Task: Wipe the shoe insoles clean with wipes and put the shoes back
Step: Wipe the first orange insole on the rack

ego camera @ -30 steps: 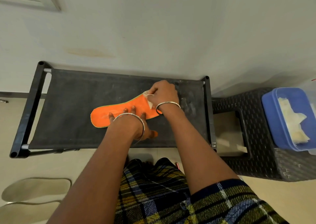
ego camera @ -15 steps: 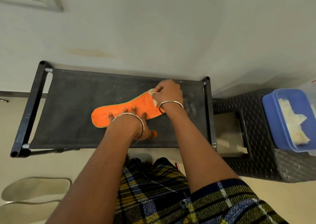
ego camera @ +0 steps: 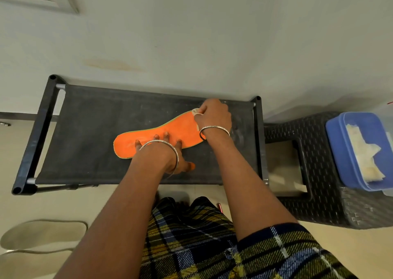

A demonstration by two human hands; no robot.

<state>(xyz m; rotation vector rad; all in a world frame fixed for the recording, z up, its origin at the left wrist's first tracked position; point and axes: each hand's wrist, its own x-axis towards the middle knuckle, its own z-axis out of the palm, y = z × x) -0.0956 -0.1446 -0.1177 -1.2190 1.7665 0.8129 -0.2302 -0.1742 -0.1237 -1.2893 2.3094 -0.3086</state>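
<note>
Because the thin, flat orange insole [ego camera: 153, 135] could slide on the rack's dark woven shelf [ego camera: 89, 129], the left hand [ego camera: 168, 151] pins its middle with straight, spread fingers, grasping nothing. Farther along, at the broader end, the right hand [ego camera: 214, 114] clenches a crumpled pale wipe [ego camera: 196, 111] against the surface, judged mid-wipe. Well apart rightward, a blue plastic tub [ego camera: 340, 151] on a wicker-pattern stool [ego camera: 331, 204] holds more wipes.

A black rack [ego camera: 85, 129] stands against a pale wall [ego camera: 191, 34], beside a woven stool [ego camera: 319, 204].
</note>
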